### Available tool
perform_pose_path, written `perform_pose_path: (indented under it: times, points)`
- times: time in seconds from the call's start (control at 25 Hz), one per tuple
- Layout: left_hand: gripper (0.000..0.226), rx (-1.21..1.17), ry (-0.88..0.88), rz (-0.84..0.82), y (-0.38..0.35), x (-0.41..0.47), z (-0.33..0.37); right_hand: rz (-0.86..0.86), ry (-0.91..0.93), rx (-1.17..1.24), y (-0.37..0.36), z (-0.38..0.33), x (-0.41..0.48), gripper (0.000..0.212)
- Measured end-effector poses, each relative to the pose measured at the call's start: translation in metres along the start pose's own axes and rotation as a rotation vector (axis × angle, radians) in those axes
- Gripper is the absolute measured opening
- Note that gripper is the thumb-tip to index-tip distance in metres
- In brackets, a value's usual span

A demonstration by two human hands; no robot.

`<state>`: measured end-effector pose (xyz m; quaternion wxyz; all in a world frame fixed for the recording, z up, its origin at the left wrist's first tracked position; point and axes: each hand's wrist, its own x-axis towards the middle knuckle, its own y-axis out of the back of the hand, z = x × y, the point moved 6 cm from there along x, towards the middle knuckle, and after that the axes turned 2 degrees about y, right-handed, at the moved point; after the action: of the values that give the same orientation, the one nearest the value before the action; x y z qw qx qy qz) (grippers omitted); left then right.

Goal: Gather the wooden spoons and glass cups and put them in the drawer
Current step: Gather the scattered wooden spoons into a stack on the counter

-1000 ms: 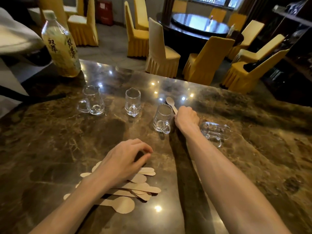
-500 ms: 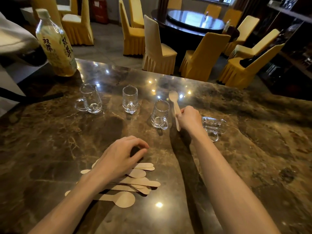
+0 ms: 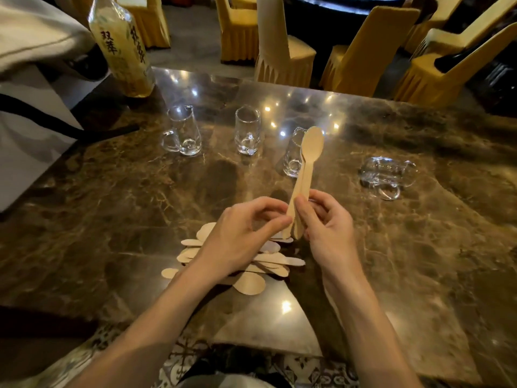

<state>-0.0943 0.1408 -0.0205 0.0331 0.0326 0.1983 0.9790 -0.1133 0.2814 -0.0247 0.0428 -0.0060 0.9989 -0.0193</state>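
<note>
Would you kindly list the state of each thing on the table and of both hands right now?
Held spoon: lifted, bowl up, pinched at the handle by both hands.
Spoon pile: lying loose on the table.
Left cup: upright, empty.
Middle cup: upright, empty.
Third cup: upright, partly behind the held spoon.
Right cup: tipped on its side.
Bottle: upright.
Left hand: gripping the handle.
Right hand: gripping the handle.

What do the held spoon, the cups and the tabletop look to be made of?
Spoon: thin pale wood, matte, flat-cut. Cups, such as the middle one: clear glass, see-through with bright glints. Tabletop: apparently polished brown marble or similar stone, veined and mirroring ceiling lights.
</note>
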Motion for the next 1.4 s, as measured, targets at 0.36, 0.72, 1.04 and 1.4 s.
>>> perform_pose_path:
  times: [0.36,0.72,1.04,1.4]
  points:
    - [0.019,0.246,0.113,0.050,0.087,-0.046,-0.033,0.017,0.101,-0.165,0.011,0.001,-0.013,0.012]
    - [0.017,0.347,0.150,-0.078,0.096,-0.056,-0.062,-0.194,0.183,-0.597,0.011,0.002,-0.026,0.010]
    - [0.014,0.350,0.087,0.051,0.109,-0.058,-0.061,-0.311,0.270,-0.674,-0.021,-0.002,-0.019,0.012]
    - [0.019,0.424,0.182,0.280,0.133,-0.056,-0.085,-0.330,0.283,-0.921,-0.037,0.017,-0.008,0.009]
